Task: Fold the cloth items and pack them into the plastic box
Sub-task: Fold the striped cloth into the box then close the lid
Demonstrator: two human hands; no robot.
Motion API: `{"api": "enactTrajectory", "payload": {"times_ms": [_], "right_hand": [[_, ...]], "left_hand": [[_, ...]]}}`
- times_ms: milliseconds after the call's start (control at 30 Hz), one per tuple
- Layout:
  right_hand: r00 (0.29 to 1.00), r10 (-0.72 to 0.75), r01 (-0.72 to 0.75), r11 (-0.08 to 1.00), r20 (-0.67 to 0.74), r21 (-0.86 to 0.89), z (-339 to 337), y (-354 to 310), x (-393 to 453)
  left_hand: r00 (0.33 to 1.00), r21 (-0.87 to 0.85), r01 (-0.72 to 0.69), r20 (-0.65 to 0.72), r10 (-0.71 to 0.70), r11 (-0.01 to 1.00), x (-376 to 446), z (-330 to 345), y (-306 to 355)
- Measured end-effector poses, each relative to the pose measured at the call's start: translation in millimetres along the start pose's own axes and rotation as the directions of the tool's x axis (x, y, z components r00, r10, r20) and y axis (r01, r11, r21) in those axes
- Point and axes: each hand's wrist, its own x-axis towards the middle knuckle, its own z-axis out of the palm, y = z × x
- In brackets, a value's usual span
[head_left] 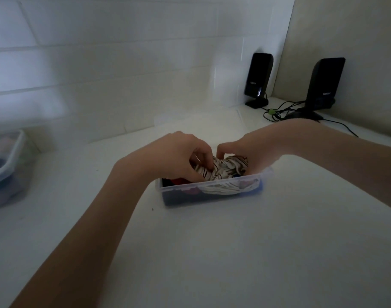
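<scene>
A clear plastic box [265,174] sits on the white table in the middle of the view. Dark, red and blue cloth lies inside it. On top lies a cream cloth with dark stripes [221,168], bunched up and partly hanging down against the front wall. My left hand [174,156] reaches into the box from the left, its fingers curled into the striped cloth. My right hand [245,152] comes in from the right and also presses its fingers on that cloth. The far side of the box is hidden behind both hands.
A clear lid [199,121] lies flat behind the box. Two black speakers [259,78] [323,85] with cables [276,114] stand at the back right by the wall. A second plastic container [8,167] holding cloth sits at the left edge.
</scene>
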Motion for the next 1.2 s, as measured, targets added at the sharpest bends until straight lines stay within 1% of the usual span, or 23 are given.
{"api": "enactTrajectory", "payload": {"times_ms": [133,267,333,467,533,600,700,833,933,1000,1067,1100,1133,1167,1200], "right_hand": [[0.999,-0.005,0.005,1.0,-0.034,-0.006,2.0,-0.5,1.3],[0.998,-0.005,0.005,1.0,-0.069,-0.008,2.1,-2.3,2.0],[0.998,-0.021,0.022,0.999,-0.064,0.026,2.9,-0.8,1.3],[0.998,-0.06,0.058,0.987,0.012,0.152,-4.9,3.8,-11.6],[0.999,-0.045,0.046,0.982,-0.011,0.182,-11.3,2.7,-16.6],[0.997,-0.026,0.036,0.989,-0.075,0.14,-11.4,-3.7,-12.5],[0.984,-0.005,0.005,1.0,-0.18,-0.001,0.2,-15.6,4.1],[0.971,0.009,-0.034,0.994,-0.238,-0.1,5.7,-20.1,10.2],[0.957,0.006,-0.044,0.991,-0.289,-0.127,7.9,-19.1,11.0],[0.958,0.013,-0.029,0.998,-0.288,-0.052,10.1,-13.7,10.0],[0.962,0.011,0.029,0.989,-0.273,0.142,12.2,-2.8,3.3],[0.959,0.003,0.079,0.957,-0.283,0.278,13.5,3.0,-2.0],[0.95,-0.005,0.14,0.899,-0.312,0.415,15.7,8.1,-7.2],[0.933,-0.008,0.207,0.828,-0.359,0.52,18.9,12.8,-11.7],[0.911,-0.002,0.263,0.775,-0.412,0.575,22.3,17.3,-15.7]], "left_hand": [[0.999,0.06,0.043,0.028,-0.045,0.997,0.1,1.4,1.4],[0.998,0.096,0.046,0.034,-0.049,0.994,0.3,3.8,2.6],[0.998,0.094,0.048,0.039,-0.052,0.994,0.0,3.7,2.8],[0.998,0.094,0.047,0.029,-0.049,0.995,-0.7,3.9,2.1],[0.999,0.093,0.044,0.026,-0.046,0.995,-0.5,4.1,1.7],[0.999,0.087,0.044,0.026,-0.046,0.995,-0.3,4.4,1.2],[0.999,0.084,0.042,0.021,-0.044,0.996,-1.1,5.0,0.4],[1.0,0.11,0.028,0.002,-0.029,0.994,-0.5,6.1,-1.1],[1.0,0.086,0.022,0.003,-0.023,0.996,-0.5,5.8,-3.6],[1.0,0.025,0.005,0.01,-0.006,1.0,-2.2,4.3,-7.6],[0.999,-0.087,-0.041,-0.032,0.039,0.995,-3.9,1.9,-11.2],[0.995,-0.154,-0.067,-0.08,0.055,0.986,-3.9,0.7,-13.0],[0.989,-0.213,-0.084,-0.134,0.056,0.973,-3.7,-0.6,-14.7],[0.983,-0.268,-0.086,-0.18,0.038,0.96,-3.8,-1.9,-16.5],[0.978,-0.326,-0.08,-0.209,0.01,0.942,-4.3,-3.3,-18.5]]}}
